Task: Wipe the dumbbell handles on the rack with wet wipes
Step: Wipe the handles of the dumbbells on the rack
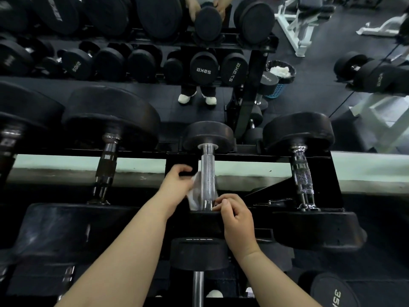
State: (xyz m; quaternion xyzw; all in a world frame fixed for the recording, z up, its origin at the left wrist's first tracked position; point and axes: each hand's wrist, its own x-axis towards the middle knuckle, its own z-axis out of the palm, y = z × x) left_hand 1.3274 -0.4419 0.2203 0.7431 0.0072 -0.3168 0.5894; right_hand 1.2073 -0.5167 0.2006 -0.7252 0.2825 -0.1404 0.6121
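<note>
Nearest to me, two bare forearms [124,251] reach up from the bottom edge toward a black dumbbell rack [314,165]. I am looking down on its upper tier, where the middle dumbbell [208,135] lies with its knurled handle [207,176] pointing away from me, one black head close and one far. The left hand [177,180] is just left of that handle. Its fingers are curled round a crumpled wet wipe [194,196] and hold it against the bar's left side, toward the closer end. The right hand [238,218] sits at the handle's near end, where the bar meets the closer head. Its fingers are bent, and thumb and forefinger pinch a pale edge that appears to be the same wipe, coming out on the bar's right. A larger left dumbbell [106,171] and right dumbbell [302,176] lie parallel on either side, well apart from the hands. On the tier below, directly under the hands, rests a small dumbbell [199,253]. Beyond the rack a mirror [376,129] reflects rows of weights, a pair of white shoes [197,98], and a blue bin [276,89] holding crumpled white material.
</note>
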